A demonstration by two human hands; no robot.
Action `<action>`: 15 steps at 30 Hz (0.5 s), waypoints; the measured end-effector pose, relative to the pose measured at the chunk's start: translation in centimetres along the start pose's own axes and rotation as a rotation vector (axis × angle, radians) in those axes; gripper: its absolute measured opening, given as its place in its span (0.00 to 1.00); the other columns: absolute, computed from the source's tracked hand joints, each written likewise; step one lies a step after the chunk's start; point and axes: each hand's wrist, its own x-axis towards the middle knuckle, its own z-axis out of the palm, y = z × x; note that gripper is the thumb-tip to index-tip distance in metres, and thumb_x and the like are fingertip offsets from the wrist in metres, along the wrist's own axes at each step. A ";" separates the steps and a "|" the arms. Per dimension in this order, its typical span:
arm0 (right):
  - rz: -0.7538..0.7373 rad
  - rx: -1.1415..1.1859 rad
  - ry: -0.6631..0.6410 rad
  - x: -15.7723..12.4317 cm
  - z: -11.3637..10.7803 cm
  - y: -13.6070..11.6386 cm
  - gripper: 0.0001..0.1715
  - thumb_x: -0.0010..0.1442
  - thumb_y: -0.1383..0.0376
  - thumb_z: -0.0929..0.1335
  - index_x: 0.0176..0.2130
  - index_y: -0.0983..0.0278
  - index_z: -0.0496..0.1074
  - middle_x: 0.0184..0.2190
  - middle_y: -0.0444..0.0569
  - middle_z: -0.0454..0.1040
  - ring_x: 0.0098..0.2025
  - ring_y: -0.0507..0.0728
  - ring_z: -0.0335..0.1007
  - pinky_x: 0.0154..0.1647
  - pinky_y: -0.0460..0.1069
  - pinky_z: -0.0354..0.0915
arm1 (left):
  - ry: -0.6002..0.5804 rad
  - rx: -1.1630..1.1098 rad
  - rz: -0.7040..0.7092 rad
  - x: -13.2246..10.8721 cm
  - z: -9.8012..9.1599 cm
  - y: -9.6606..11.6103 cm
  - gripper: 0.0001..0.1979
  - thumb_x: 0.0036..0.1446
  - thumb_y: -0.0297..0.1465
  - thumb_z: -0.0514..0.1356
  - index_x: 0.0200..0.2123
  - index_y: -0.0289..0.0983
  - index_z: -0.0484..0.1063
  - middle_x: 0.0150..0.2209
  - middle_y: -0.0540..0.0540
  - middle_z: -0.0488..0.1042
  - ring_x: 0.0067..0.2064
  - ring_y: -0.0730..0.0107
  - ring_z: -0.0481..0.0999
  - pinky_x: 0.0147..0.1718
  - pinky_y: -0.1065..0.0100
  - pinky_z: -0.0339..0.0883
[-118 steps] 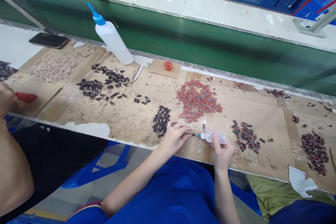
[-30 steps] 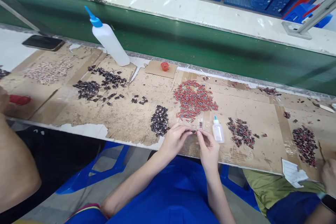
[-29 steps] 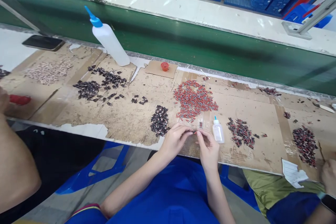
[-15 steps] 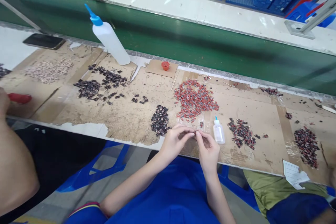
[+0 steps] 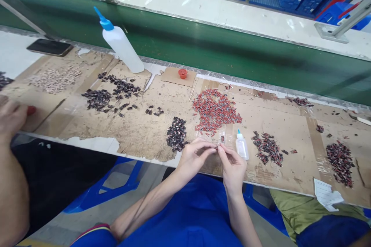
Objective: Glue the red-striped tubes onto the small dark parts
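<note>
My left hand (image 5: 194, 155) and my right hand (image 5: 232, 162) meet at the near edge of the cardboard-covered bench (image 5: 145, 131). The fingertips of both pinch one tiny dark part (image 5: 217, 147) between them. Just right of my right hand a small clear glue bottle (image 5: 241, 146) with a blue tip lies on the cardboard. A heap of red parts (image 5: 216, 110) lies beyond my hands. Next to my left hand sits a small dark heap (image 5: 176, 133), and a mixed dark and red heap (image 5: 268, 147) lies to the right of the bottle.
A big squeeze bottle (image 5: 120, 42) with a blue nozzle leans at the back left, near a red cap (image 5: 182, 73). More dark heaps (image 5: 111, 92) (image 5: 340, 158) lie left and right. A co-worker's hand (image 5: 11, 115) covers a red tool at far left. A green conveyor belt (image 5: 232, 50) runs behind.
My right hand put the small glue bottle down on the cardboard and came to the left hand; both now pinch the tiny part. The co-worker's hand slid over the red tool.
</note>
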 end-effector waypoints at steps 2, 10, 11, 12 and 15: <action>-0.059 -0.018 -0.007 0.0 0.0 -0.2 0.08 0.49 0.60 0.74 0.30 0.63 0.80 0.30 0.51 0.81 0.34 0.58 0.78 0.39 0.55 0.75 | -0.022 -0.037 -0.045 0.1 -0.1 0.2 0.05 0.52 0.32 0.65 0.32 0.38 0.81 0.32 0.44 0.81 0.35 0.65 0.79 0.40 0.66 0.73; -0.198 -0.089 -0.024 -0.2 -0.3 -0.4 0.05 0.53 0.65 0.72 0.33 0.61 0.80 0.30 0.49 0.80 0.33 0.57 0.77 0.36 0.53 0.74 | -0.037 -0.156 -0.124 0.2 0.1 0.3 0.06 0.50 0.31 0.66 0.32 0.36 0.81 0.34 0.44 0.82 0.37 0.64 0.80 0.41 0.65 0.74; -0.208 -0.105 -0.024 -0.2 -0.4 -0.4 0.05 0.53 0.65 0.72 0.33 0.61 0.81 0.30 0.49 0.80 0.33 0.57 0.76 0.37 0.53 0.74 | -0.037 -0.156 -0.129 0.1 0.2 0.3 0.06 0.50 0.31 0.66 0.32 0.36 0.81 0.33 0.44 0.82 0.36 0.64 0.80 0.41 0.65 0.74; -0.216 -0.124 -0.026 -0.3 -0.4 -0.4 0.05 0.53 0.64 0.72 0.33 0.61 0.80 0.30 0.50 0.80 0.33 0.57 0.76 0.37 0.53 0.74 | -0.035 -0.156 -0.133 0.1 0.2 0.3 0.06 0.49 0.31 0.66 0.31 0.36 0.81 0.33 0.44 0.82 0.36 0.64 0.80 0.41 0.65 0.74; -0.225 -0.167 -0.059 -0.4 -0.6 -0.4 0.06 0.54 0.63 0.72 0.33 0.61 0.80 0.31 0.51 0.80 0.34 0.57 0.76 0.37 0.53 0.74 | -0.017 -0.154 -0.154 0.0 0.2 0.3 0.07 0.48 0.33 0.66 0.30 0.35 0.80 0.32 0.44 0.82 0.35 0.64 0.80 0.39 0.66 0.74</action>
